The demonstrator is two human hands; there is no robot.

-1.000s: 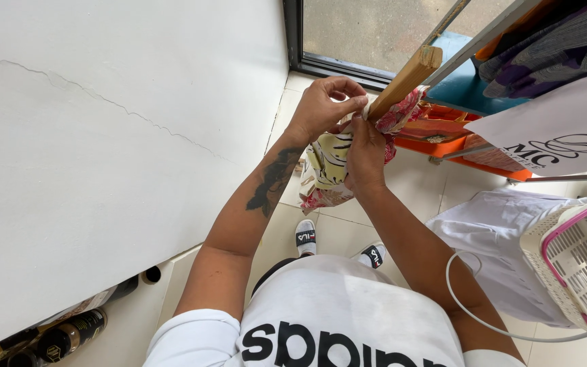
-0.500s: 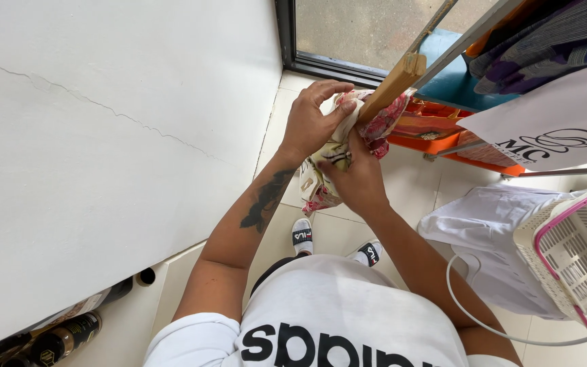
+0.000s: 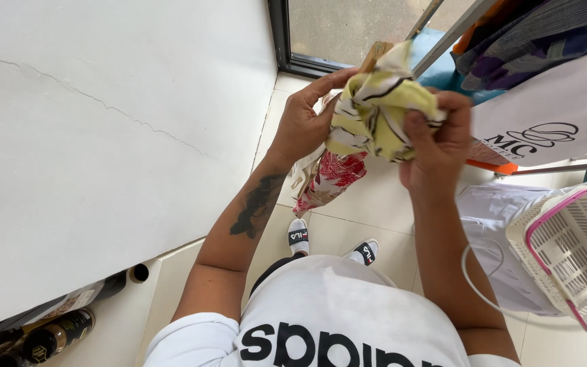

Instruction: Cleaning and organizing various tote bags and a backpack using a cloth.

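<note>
Gripping a bunched yellow cloth (image 3: 382, 109) with dark and white markings, the person holds it up at chest height between both hands, well above the tiled floor (image 3: 368, 197). The left hand (image 3: 304, 122) closes on the cloth's left edge, thumb and fingers pinched around a fold; the right hand (image 3: 436, 139) clamps the right side, thumb pressed on top and fingers curled behind, so the fabric is gathered into a tight wad between them. A red and white floral cloth (image 3: 327, 180) hangs down below the left hand; whether that hand has hold of it too, or it hangs from something behind, I cannot tell. Holding the wad high keeps it off the floor and near the metal rack bars (image 3: 456, 30) just behind, where darker striped garments (image 3: 538, 37) are draped. A white and pink plastic basket (image 3: 572, 255) sits low at the right, beside a white fabric heap (image 3: 490, 211). Dark bottles (image 3: 49, 336) lie along the base of the white wall (image 3: 103, 136) on the left.
</note>
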